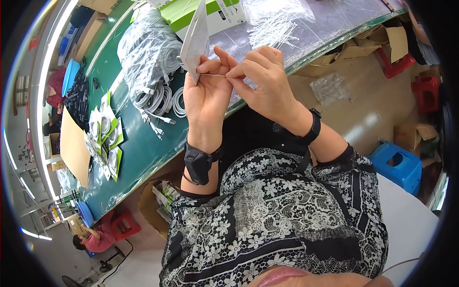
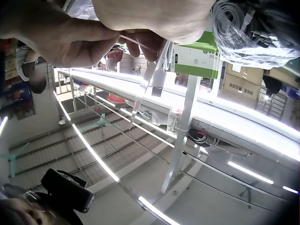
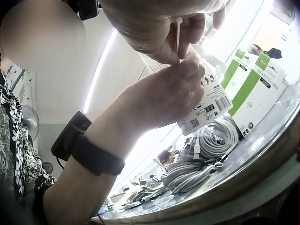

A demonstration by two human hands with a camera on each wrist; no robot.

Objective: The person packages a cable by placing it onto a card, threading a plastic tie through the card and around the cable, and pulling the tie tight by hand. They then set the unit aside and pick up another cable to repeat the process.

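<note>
My left hand (image 1: 209, 98) holds a white printed packaging card (image 1: 195, 43) upright above the table edge. A cable's USB plug (image 2: 158, 83) sticks out beside the card in the left wrist view. Between thumb and forefinger, my right hand (image 1: 267, 83) pinches a thin white cable tie (image 1: 213, 75), which runs across to the card at the left fingers. The head of the tie (image 3: 178, 21) shows in the right wrist view, where the card's printed back (image 3: 213, 101) faces the camera. Most of the cable on the card is hidden.
Coiled grey cables (image 1: 150, 45) in plastic lie left of the hands. Behind are a green and white box (image 1: 227, 19) and loose cable ties (image 1: 272, 32). Carded cables (image 1: 107, 134) and a cardboard sheet (image 1: 74, 148) lie further left. A blue stool (image 1: 397, 167) stands at right.
</note>
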